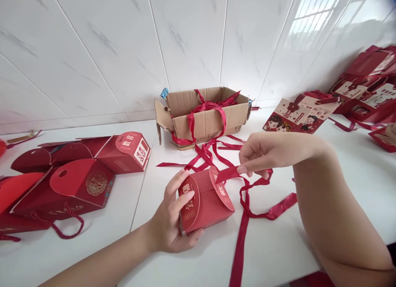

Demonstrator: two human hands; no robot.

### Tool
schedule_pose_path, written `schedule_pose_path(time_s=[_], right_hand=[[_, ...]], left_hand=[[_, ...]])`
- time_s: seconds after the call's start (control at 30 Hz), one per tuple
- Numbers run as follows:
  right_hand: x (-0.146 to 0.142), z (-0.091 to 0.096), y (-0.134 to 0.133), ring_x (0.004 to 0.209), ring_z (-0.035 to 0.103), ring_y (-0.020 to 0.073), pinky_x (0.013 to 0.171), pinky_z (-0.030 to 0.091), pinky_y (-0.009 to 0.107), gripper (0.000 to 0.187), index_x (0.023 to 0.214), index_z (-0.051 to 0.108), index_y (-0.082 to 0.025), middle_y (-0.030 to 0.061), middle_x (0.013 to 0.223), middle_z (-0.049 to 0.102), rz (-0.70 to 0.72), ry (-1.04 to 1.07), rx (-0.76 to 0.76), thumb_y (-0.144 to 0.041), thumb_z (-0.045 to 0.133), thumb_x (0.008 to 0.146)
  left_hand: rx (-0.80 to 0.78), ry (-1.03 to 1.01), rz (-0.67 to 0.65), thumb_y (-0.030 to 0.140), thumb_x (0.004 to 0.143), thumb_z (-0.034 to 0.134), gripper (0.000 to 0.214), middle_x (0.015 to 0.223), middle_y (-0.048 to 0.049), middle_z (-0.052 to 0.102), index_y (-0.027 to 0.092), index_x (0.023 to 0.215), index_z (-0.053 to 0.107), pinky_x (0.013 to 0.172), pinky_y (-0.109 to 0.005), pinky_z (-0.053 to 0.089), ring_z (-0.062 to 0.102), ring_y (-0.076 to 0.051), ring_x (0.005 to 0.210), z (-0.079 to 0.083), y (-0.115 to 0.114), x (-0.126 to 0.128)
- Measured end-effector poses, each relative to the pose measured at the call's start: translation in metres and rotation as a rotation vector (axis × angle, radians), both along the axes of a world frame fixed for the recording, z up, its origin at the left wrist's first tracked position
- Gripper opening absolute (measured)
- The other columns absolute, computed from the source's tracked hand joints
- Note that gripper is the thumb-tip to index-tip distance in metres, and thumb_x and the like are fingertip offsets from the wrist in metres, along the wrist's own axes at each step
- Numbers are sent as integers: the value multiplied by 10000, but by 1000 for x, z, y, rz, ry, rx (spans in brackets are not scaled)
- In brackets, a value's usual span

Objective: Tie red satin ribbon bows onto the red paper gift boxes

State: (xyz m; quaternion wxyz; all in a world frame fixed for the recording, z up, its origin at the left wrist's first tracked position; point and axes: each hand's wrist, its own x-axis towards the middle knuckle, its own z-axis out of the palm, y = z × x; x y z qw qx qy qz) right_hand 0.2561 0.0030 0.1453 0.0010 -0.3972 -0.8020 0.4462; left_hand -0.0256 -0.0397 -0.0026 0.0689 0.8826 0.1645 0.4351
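Note:
My left hand (173, 214) grips a small red gift box (201, 200) by its left side, fingers on top and thumb along the near edge. The box is tilted above the white table, its rounded flaps folded over the top. Between thumb and fingers of my right hand (262, 155) is the end of a red ribbon (229, 174), which reaches to the slit by the box's right flap. More loose red ribbon (243, 237) trails over the table around and below the right hand.
Behind stands an open cardboard box (201, 124) with ribbons spilling out and a blue binder clip (164, 93) at its corner. Red gift boxes (82, 183) sit at left. A printed box (297, 113) and stacked red boxes (365, 88) are at right, a tiled wall (192, 39) behind.

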Motion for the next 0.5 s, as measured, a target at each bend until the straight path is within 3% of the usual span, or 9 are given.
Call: schedule_pose_path(time_s=[0.23, 0.37, 0.5], right_hand=[[-9, -2, -1, 489, 498, 81, 473, 394, 208, 355, 651, 591, -151, -17, 534, 541, 42, 9, -39, -455, 573, 834], [-14, -6, -1, 493, 489, 84, 462, 392, 208, 362, 662, 602, -150, -15, 543, 544, 72, 20, -66, -475, 581, 820], [-21, -11, 0, 466, 448, 71, 430, 341, 202, 358, 670, 616, -145, -17, 527, 550, 84, 21, -39, -467, 580, 822]], left_hand=[[-18, -1, 18, 290, 721, 649, 848, 1500, -223, 174, 229, 1437, 198, 990, -635, 342, 199, -404, 1386, -1, 0, -1], [-46, -4, -5, 339, 763, 613, 827, 1510, -215, 147, 207, 1452, 174, 1024, -629, 298, 136, -388, 1409, -2, -1, -3], [-81, -52, 3, 511, 832, 469, 765, 1506, -218, 137, 174, 1452, 172, 1058, -659, 209, 103, -399, 1414, 13, -3, -3]])
